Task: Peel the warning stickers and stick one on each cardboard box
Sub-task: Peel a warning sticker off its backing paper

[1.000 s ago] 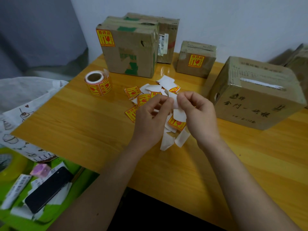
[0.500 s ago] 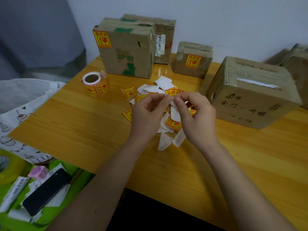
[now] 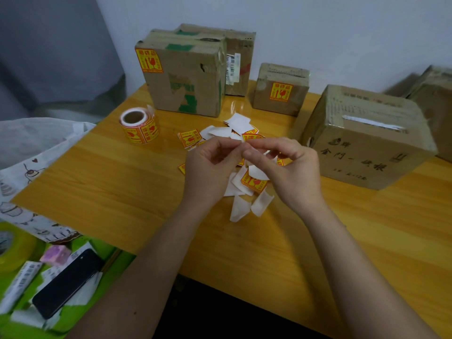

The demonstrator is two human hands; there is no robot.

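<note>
My left hand (image 3: 210, 167) and my right hand (image 3: 286, 167) meet above the table centre, both pinching one yellow-red warning sticker (image 3: 253, 137) with its white backing. Loose stickers and white backing scraps (image 3: 241, 206) lie under and around the hands. A sticker roll (image 3: 139, 127) stands to the left. The large left cardboard box (image 3: 186, 77) and the small middle box (image 3: 281, 90) each carry a sticker on the front. The big right box (image 3: 367, 140) shows no sticker on its visible faces.
Another box (image 3: 241, 57) stands behind the left one, and more cardboard (image 3: 435, 94) sits at the far right. Beside the wooden table (image 3: 97, 182) on the left lie a white bag (image 3: 36, 143), a tape roll (image 3: 12, 248) and a black phone (image 3: 66, 282).
Both hands have lifted slightly away from the pile, and the sticker's printed face now shows above the fingertips where only white backing showed before.
</note>
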